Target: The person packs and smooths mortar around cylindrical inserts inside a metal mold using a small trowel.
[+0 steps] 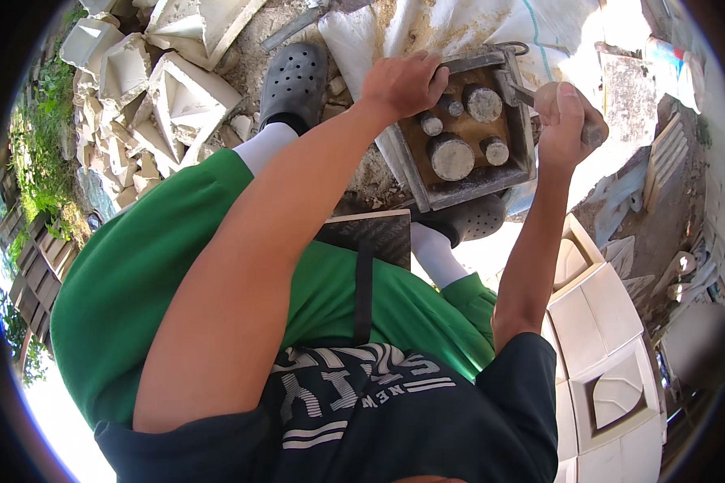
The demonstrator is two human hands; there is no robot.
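Observation:
A tilted, open rectangular mould box (479, 191) with grey, worn walls lies before me. Several round grey pegs, among them a broad cylinder (452, 158), stand up from its brown floor. My left hand (403, 86) is closed over the box's far left edge, its fingertips partly hidden. My right hand (568, 125) is wrapped round the handle of a tool with a narrow metal shank (523, 94). That shank reaches the box's right wall near the far corner; the tool's tip is too hard to make out. A bent wire loop (514, 48) sticks out at that corner.
Broken pale cast pieces (187, 101) are heaped at the far left. White sheeting (459, 24) with sandy material lies beyond the box. Cream-coloured cast blocks (588, 314) stand in rows at the right. A dark board (387, 237) rests near my legs, between the grey clogs (294, 87).

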